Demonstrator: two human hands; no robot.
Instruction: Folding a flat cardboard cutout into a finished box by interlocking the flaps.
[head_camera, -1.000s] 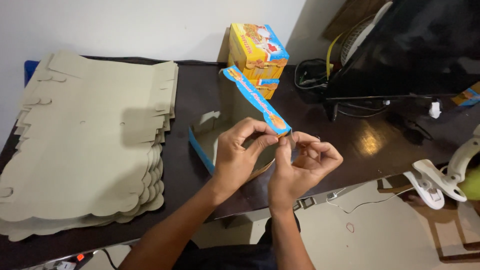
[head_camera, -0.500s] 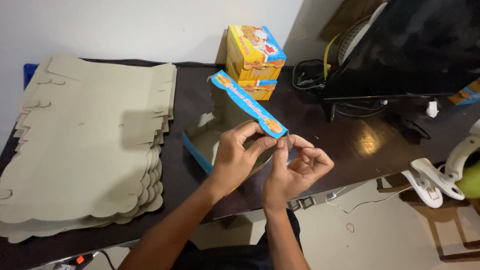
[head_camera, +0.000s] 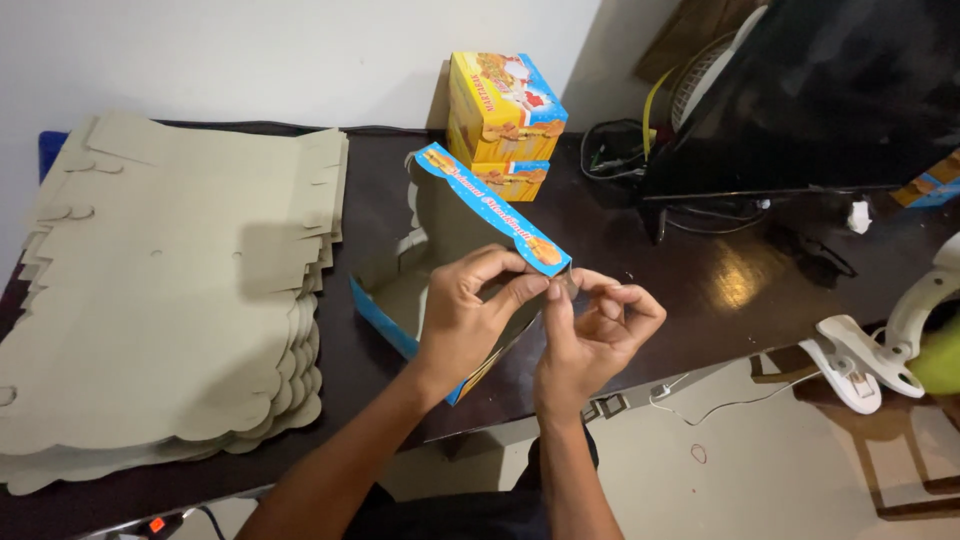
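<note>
A half-folded cardboard box (head_camera: 440, 240), blue and printed outside and grey inside, rests on the dark table (head_camera: 690, 270) in front of me. My left hand (head_camera: 470, 310) pinches its near right corner, thumb and fingers on the blue side wall. My right hand (head_camera: 595, 335) meets it at the same corner, fingertips pressed on the flap there. The corner itself is hidden by my fingers.
A thick stack of flat grey box blanks (head_camera: 160, 300) covers the table's left half. Two finished yellow and blue boxes (head_camera: 505, 125) are stacked at the back. A black monitor (head_camera: 820, 90) with cables stands at the right, a white clip lamp (head_camera: 870, 360) beyond the table edge.
The box has shifted slightly left and lower with both hands still at its corner. My fingers have closed tighter on the flap.
</note>
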